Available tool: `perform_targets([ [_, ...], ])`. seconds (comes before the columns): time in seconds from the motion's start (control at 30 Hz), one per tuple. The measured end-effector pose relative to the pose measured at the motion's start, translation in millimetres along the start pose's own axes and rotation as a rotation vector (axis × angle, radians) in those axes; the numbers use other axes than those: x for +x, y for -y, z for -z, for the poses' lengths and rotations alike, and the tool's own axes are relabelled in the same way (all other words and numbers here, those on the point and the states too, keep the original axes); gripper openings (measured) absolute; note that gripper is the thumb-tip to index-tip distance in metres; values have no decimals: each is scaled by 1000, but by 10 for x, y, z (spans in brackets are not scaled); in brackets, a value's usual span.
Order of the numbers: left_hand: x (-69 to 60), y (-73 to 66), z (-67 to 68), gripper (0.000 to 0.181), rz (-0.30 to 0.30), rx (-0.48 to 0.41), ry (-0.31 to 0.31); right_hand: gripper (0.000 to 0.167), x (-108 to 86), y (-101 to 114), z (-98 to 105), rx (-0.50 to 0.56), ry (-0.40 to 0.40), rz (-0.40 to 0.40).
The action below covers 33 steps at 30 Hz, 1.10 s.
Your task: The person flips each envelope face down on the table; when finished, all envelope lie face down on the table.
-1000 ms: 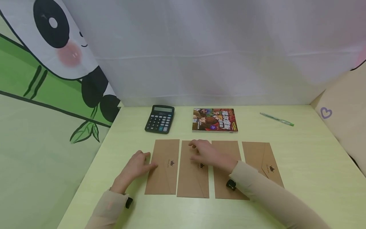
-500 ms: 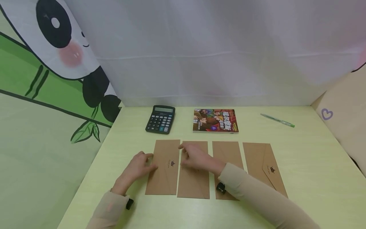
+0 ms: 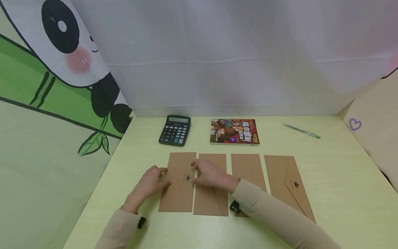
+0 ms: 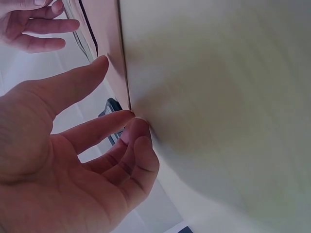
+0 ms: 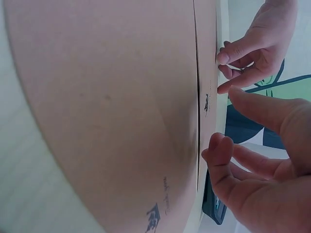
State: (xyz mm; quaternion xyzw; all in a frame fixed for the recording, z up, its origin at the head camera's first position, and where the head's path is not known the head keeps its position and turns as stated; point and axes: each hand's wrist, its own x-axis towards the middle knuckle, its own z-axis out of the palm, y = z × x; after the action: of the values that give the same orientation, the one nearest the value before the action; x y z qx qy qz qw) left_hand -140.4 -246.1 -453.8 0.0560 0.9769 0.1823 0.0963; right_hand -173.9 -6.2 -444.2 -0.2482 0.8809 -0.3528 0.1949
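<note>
Several brown envelopes lie flat in a row on the table. My left hand (image 3: 148, 181) is at the left edge of the leftmost envelope (image 3: 176, 199), its thumb over the paper and its forefinger by the edge. In the left wrist view, the fingertips of the left hand (image 4: 92, 165) sit close along that edge, the other fingers bent. My right hand (image 3: 209, 173) reaches over the second envelope (image 3: 211, 202), thumb and forefinger apart near the leftmost envelope's right edge. Its forearm partly covers the third envelope (image 3: 245, 166). The fourth envelope (image 3: 278, 176) lies farthest right, slightly turned.
Behind the envelopes stand a black calculator (image 3: 175, 130) on the left, a colourful book (image 3: 234, 131) in the middle and a green pen (image 3: 301, 131) on the right. A pale curtain (image 3: 217, 79) closes off the table's back edge.
My right hand has moved left across the second envelope to the leftmost envelope's right edge. The left hand has stayed almost in place. The envelopes have not visibly shifted.
</note>
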Motion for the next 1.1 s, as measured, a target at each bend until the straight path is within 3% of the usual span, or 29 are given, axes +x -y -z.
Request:
perform_targets([
  [0.37,14,1,-7,51,-17,8,-18,57,22,36,-25,-68,18,8],
  [0.87,50,25,-54,50,-35,4,-44,30,76,0,-134,-184,-16,69],
  [1.1,55,0,-44,50,-39,2,-61,32,81,8,-142,-207,-30,68],
])
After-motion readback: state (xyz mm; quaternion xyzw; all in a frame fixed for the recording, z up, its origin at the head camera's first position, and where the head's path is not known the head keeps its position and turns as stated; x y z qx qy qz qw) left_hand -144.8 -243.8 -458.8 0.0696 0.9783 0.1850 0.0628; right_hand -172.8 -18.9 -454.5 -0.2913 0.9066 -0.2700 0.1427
